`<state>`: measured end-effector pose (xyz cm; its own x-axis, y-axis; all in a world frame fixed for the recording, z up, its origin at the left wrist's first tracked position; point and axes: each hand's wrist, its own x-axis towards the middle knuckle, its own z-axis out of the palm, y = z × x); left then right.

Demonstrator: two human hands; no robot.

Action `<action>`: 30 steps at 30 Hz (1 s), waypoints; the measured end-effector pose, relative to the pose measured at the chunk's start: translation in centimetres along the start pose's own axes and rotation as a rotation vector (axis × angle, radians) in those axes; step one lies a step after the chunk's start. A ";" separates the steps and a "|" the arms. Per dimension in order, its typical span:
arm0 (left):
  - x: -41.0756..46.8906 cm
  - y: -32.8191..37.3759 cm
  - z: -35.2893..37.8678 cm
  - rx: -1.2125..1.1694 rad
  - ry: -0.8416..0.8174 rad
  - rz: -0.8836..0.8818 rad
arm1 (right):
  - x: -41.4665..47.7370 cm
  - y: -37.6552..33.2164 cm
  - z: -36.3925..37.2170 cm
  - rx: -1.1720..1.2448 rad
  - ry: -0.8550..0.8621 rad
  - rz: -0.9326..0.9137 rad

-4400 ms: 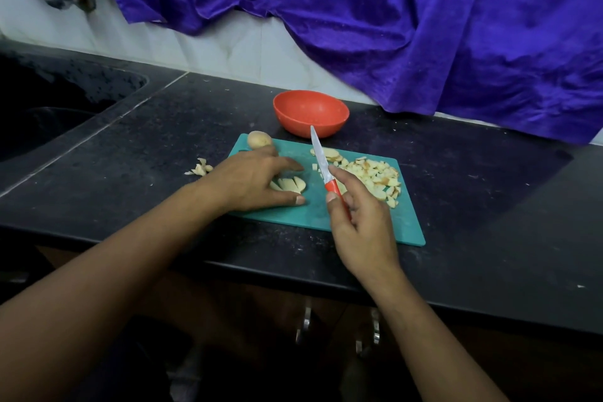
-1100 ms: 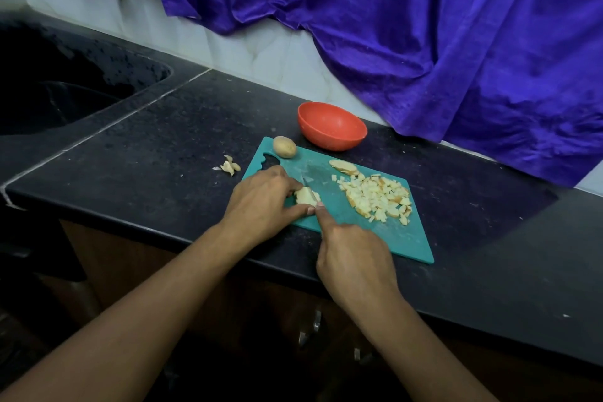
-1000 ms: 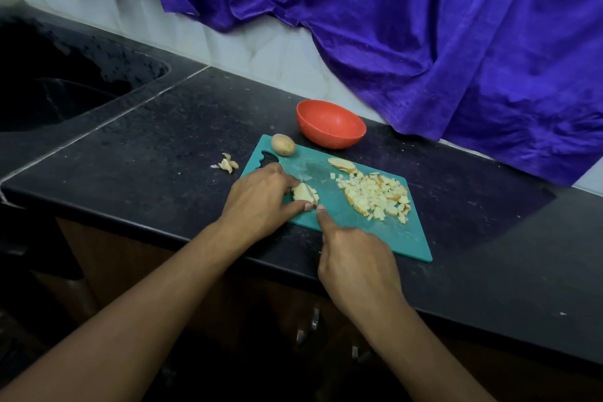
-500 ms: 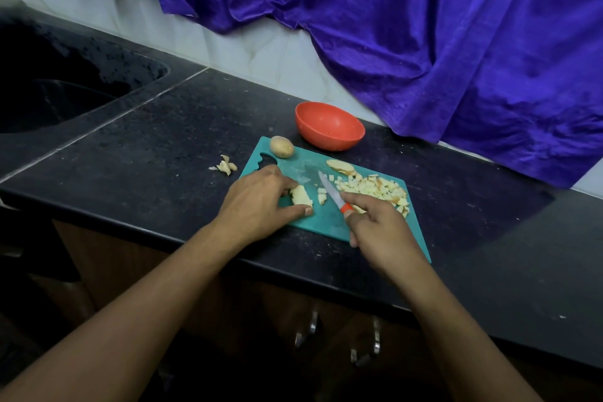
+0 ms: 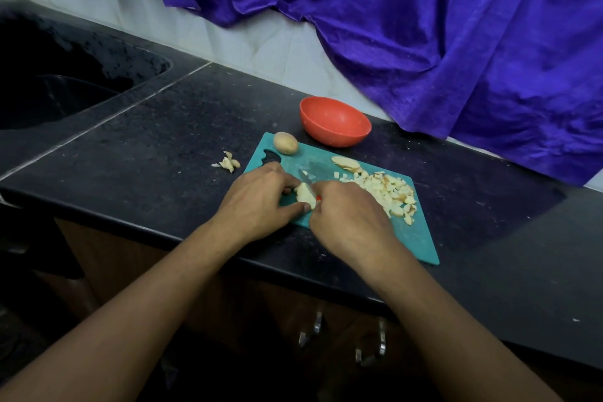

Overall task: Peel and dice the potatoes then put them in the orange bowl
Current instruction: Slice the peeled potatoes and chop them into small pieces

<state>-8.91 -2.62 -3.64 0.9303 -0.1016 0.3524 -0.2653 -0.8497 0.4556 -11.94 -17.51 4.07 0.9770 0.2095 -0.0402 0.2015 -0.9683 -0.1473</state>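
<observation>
Head view: left hand (image 5: pixel 257 202) pinches the peeled potato piece (image 5: pixel 305 196) between thumb and curled fingers, right hand (image 5: pixel 346 215) clenched round the knife (image 5: pixel 305 175), blade just beside the left fingertips; better to tuck those tips back and cut straight down, orange bowl (image 5: pixel 336 122) empty well beyond both hands.

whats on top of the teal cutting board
A whole potato, a slice, a diced pile, and a potato piece held by the left hand. The right hand covers most of the knife.
</observation>
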 end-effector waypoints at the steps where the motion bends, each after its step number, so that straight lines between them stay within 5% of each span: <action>1: 0.0 0.0 0.0 0.000 0.002 0.003 | 0.0 -0.1 0.2 -0.006 0.003 0.003; 30: -0.1 0.2 0.2 0.050 0.025 0.034 | -3.5 1.9 4.2 -0.155 0.147 -0.112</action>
<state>-8.97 -2.89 -3.71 0.9143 -0.1182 0.3875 -0.2830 -0.8707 0.4022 -15.26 -19.56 -0.19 0.9453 0.3058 0.1139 0.3065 -0.9518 0.0117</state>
